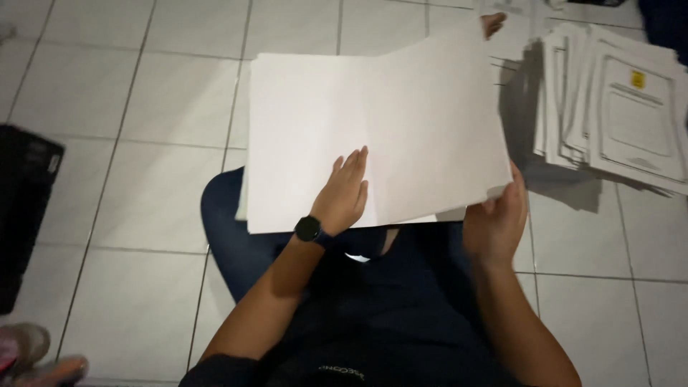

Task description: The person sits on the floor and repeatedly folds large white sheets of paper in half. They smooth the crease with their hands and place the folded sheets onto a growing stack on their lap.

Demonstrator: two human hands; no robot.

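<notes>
A white tiled floor (107, 93) is seen filling most of the frame, and no bench is in view. At the centre, a large sheet of white paper (401, 122) is held up over the lap, bent along a soft vertical crease near its middle, so that the right half is raised and the left half lies flatter. In the upper right of the frame, a fanned stack of printed forms (623, 115) is spread on the floor, well apart from the held sheet. At the left edge a dark box (25, 208) is partly seen.

The left hand (344, 193), with a dark watch (309, 229) on its wrist, is laid flat and open on the paper just left of the crease, fingers together. The right hand (498, 218) is closed on the paper's lower right edge, which is pinched between thumb and fingers.

The step in hand is judged to be the folding of the sheet. For the next move, the edges would need to be matched and the crease pressed down
</notes>
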